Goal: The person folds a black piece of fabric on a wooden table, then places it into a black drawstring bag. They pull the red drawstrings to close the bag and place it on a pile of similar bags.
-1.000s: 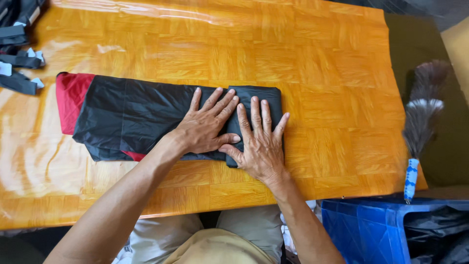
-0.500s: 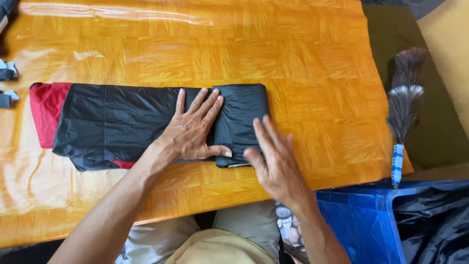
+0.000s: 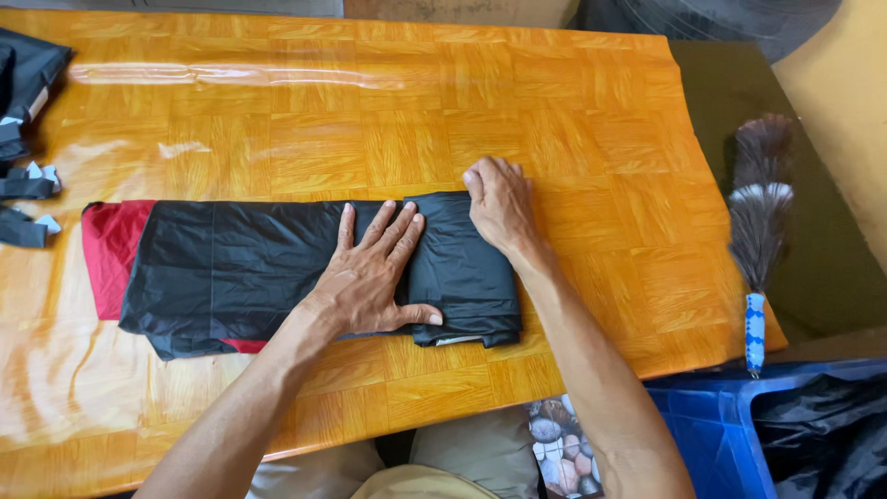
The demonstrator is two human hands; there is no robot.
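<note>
We see a black garment, folded into a long band, lying across the near middle of the orange worktop. A red part shows at its left end, and a sliver of red peeks out along its near edge. Its right end is doubled over into a thicker fold.

Our left hand lies flat on the garment, fingers spread and pointing far, thumb stretched right along the near edge of the fold. It presses down and grips nothing. Our right hand is at the far right corner of the fold, fingers curled down onto the cloth edge there; we cannot tell whether it pinches the fabric or only rests on it.

At the far left edge of the worktop lie other dark folded cloths and straps, well apart from the garment. Right of the worktop a feather duster with a blue-and-white handle lies on a dark surface. Near right stands a blue bin with black plastic in it.
</note>
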